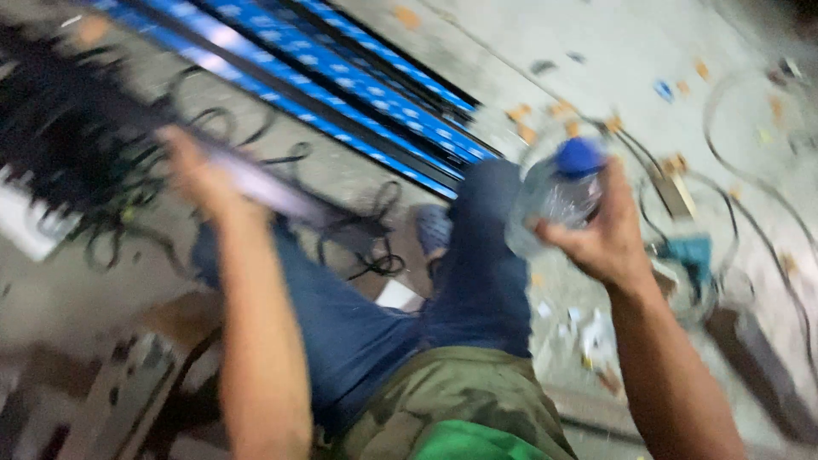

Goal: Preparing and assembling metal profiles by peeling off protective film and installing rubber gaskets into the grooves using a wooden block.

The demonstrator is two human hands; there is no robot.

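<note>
1. Right hand (601, 243) wraps around one clear plastic bottle (554, 200) with a blue cap (579, 158), held tilted above the floor (613, 51), out past the person's right knee.
2. Left hand (200, 175) closes on one long pale strip (264, 192), blurred by motion; what the strip is made of cannot be told.
3. Handling the bottle well, by the look of it, calls for a firm grip around its body with the cap kept uppermost, since thin plastic flexes under the fingers.
4. The strip likely needs steadying, because only one end is held.
5. Counted: one bottle, one cap, one strip in hand, and one teal power tool (690, 255) lying on the floor just beyond the right hand.
6. Several blue-filmed long profiles (341, 77) lie side by side across the floor; their exact number is lost in the blur.
7. Black cables (102, 213) tangle near the left hand, too knotted to count.
8. Small orange scraps (520, 111) dot the floor, many and scattered.
</note>
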